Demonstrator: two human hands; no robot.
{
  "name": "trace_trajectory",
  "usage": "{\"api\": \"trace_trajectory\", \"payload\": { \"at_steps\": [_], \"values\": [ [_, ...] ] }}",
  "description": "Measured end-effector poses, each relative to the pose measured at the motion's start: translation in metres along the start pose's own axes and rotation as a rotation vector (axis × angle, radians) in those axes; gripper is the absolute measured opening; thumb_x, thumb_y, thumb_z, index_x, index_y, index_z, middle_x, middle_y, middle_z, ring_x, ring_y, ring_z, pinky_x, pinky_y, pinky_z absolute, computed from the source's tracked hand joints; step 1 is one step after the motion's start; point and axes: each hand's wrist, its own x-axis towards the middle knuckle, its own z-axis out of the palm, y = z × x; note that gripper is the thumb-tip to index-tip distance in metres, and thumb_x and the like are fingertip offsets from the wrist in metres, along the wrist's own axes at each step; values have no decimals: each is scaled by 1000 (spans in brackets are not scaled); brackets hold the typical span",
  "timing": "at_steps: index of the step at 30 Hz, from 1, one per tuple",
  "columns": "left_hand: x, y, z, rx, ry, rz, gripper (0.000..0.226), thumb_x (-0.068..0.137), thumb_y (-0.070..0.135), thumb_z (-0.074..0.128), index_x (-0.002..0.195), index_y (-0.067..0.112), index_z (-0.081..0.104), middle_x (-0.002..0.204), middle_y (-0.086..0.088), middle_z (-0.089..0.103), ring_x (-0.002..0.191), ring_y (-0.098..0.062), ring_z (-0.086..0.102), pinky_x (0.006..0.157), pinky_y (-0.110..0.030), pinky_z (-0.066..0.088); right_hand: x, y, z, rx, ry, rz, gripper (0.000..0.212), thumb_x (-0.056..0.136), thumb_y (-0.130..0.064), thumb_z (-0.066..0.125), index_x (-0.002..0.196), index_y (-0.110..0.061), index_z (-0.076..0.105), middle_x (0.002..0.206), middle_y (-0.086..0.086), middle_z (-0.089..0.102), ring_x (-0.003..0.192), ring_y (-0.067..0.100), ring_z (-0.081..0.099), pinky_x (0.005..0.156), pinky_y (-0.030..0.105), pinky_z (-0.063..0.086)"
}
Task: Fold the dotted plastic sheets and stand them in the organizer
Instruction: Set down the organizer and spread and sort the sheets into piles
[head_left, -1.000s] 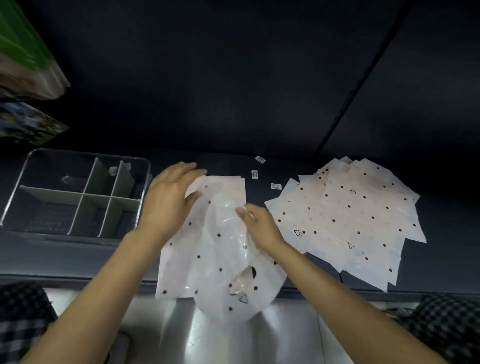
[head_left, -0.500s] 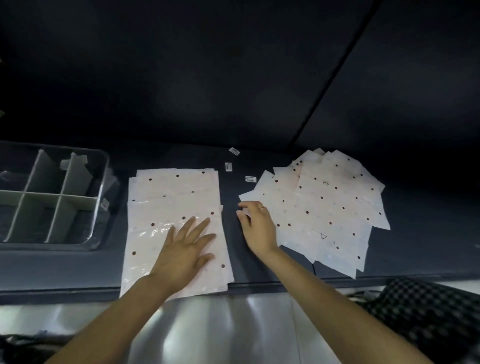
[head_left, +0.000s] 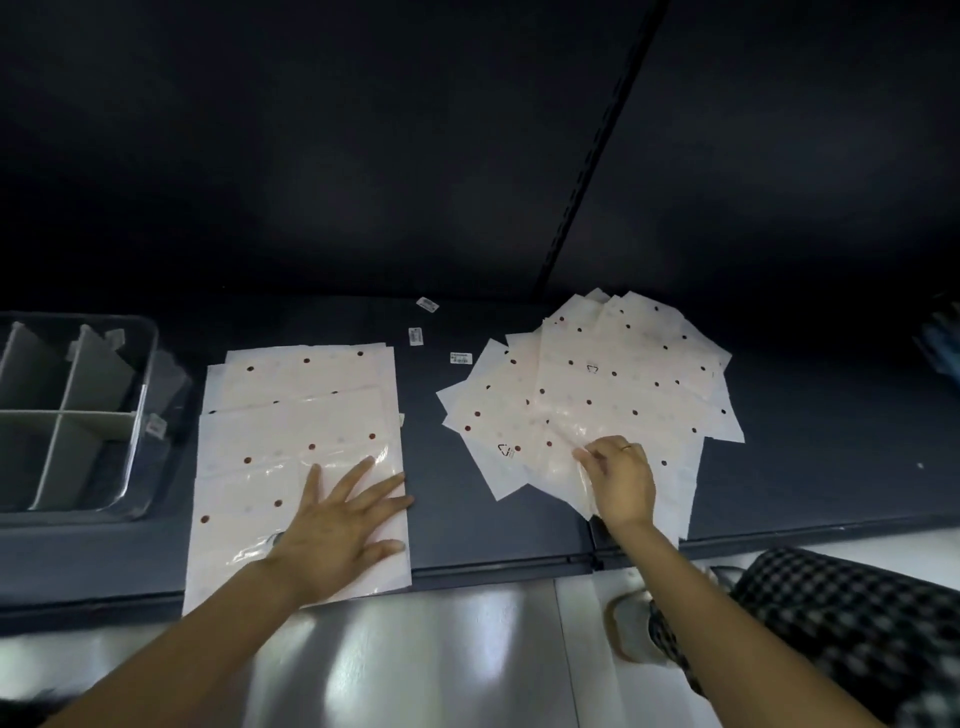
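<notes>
The left hand (head_left: 332, 535) lies flat with its fingers (head_left: 363, 478) spread apart, pressing on the near end of a neat stack of dotted sheets (head_left: 296, 415) that sits on the dark desk (head_left: 805, 467) just right of the clear organizer (head_left: 78, 415). Farther right of the organizer, past the stack, a messy pile of dotted sheets (head_left: 597, 384) is fanned out, and the right hand (head_left: 621, 478) pinches the near edge of the top one with curled fingers. Three small labels (head_left: 415, 336) lie on the desk between the two lots of sheets, toward the back.
</notes>
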Motion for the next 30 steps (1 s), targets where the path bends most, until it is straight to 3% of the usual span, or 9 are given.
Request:
{"api": "trace_trajectory", "payload": {
  "at_steps": [4, 7, 12, 14, 17, 20, 23, 26, 30],
  "values": [
    [-7, 14, -6, -163, 81, 17, 73, 82, 74, 8, 146, 42, 22, 155, 23, 2, 145, -11, -11, 117, -35, -9, -7, -24, 1, 113, -3, -62, 26, 96, -26, 53, 100, -9, 71, 102, 5, 67, 97, 24, 51, 69, 27, 37],
    [-7, 37, -17, -727, 232, -59, 62, 88, 51, 52, 144, 31, 32, 150, 16, 26, 143, -7, 16, 115, -21, 11, -14, -55, 3, 290, -55, -141, 22, 94, -23, 55, 97, -9, 72, 98, 5, 69, 91, 25, 57, 74, 29, 42],
    [-4, 50, -52, -1488, 254, -350, 68, 77, 63, 47, 135, 26, 46, 137, 11, 48, 125, -8, 44, 98, -24, 40, -45, -107, 6, 411, -198, -443, 18, 89, -22, 62, 97, -12, 74, 103, -3, 71, 97, 19, 59, 86, 20, 40],
    [-3, 41, -64, -1564, 224, -440, 66, 75, 71, 40, 108, 19, 62, 105, 2, 66, 97, -14, 61, 90, -31, 46, -59, -121, 8, 426, -248, -543, 20, 88, -25, 63, 101, -14, 74, 107, -5, 70, 99, 17, 58, 87, 23, 44],
    [-6, 29, -66, -1476, 249, -595, 45, 87, 58, 50, 76, 16, 59, 55, 5, 47, 52, -13, 43, 52, -26, 36, -72, -134, 13, 363, -303, -675, 24, 88, -27, 62, 106, -16, 72, 109, -5, 70, 100, 17, 58, 86, 22, 45],
    [-7, 18, -56, -1522, 377, -652, 22, 96, 24, 53, 76, 17, 60, 68, -2, 59, 59, -18, 53, 53, -24, 36, -70, -134, 16, 303, -344, -708, 29, 91, -30, 58, 117, -20, 67, 119, -6, 65, 106, 12, 52, 92, 15, 37],
    [-13, -2, -44, -1487, 531, -653, 15, 97, 11, 48, 98, 11, 63, 86, -7, 63, 85, -29, 59, 65, -30, 43, -54, -113, 16, 276, -283, -532, 37, 94, -29, 56, 130, -19, 56, 131, -3, 57, 119, 17, 46, 103, 27, 37],
    [-21, -32, -29, -1377, 602, -770, 44, 97, 12, 50, 139, 21, 45, 127, -16, 56, 114, -35, 54, 91, -41, 44, -31, -76, 11, 243, -160, -277, 44, 94, -25, 56, 136, -16, 49, 139, 4, 50, 129, 21, 40, 109, 32, 33],
    [-33, -65, -11, -1270, 706, -860, 55, 96, 11, 50, 146, 27, 33, 145, -12, 43, 129, -34, 44, 105, -47, 37, -2, -17, -3, -32, -161, -13, 64, 94, -44, 50, 148, -21, 25, 156, 2, 21, 144, 22, 13, 117, 36, 16]
  ]
}}
